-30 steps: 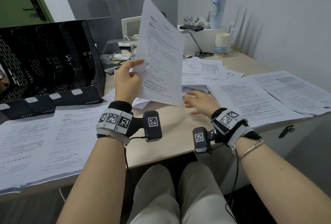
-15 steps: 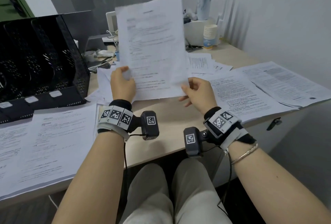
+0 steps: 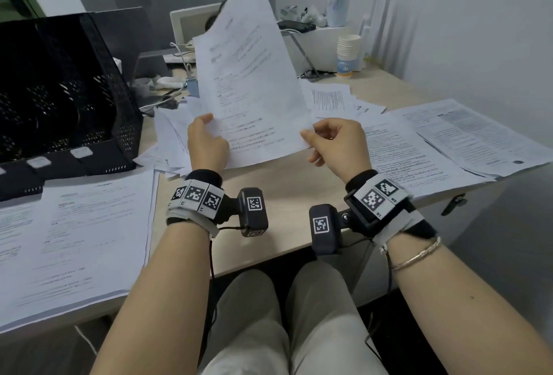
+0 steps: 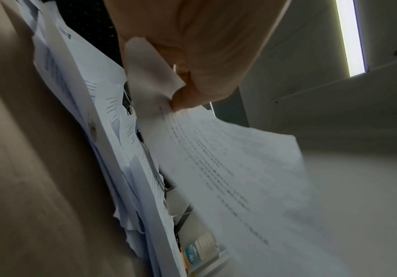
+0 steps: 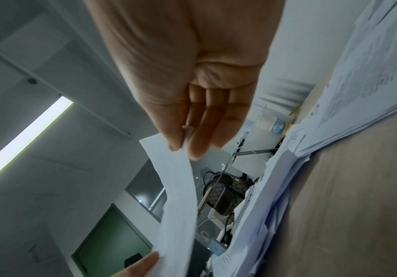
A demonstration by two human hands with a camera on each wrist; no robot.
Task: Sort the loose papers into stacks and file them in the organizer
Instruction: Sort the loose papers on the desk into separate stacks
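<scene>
The person holds one printed sheet (image 3: 254, 90) up above the table (image 3: 287, 195), tilted back, with both hands pinched on its lower edge. The left hand (image 3: 206, 144) grips the lower left corner, thumb on the printed face; the left wrist view shows that corner crumpled between thumb and fingers (image 4: 185, 101). The right hand (image 3: 335, 147) pinches the lower right corner between thumb and forefinger, as the right wrist view confirms.

The step in hand looks like reading the sheet to decide which stack it belongs to. Two sorted stacks (image 3: 74, 243) lie at the near left of the table, two more (image 3: 419, 150) at the right, and a jumble of loose papers (image 3: 173, 141) sits behind the hands. The black mesh organizer (image 3: 59, 90) stands at the far left, its visible slots apparently empty, so filing seems not yet begun.

The next move probably calls for one hand to let go and the other to lay the sheet squarely on the matching stack.
</scene>
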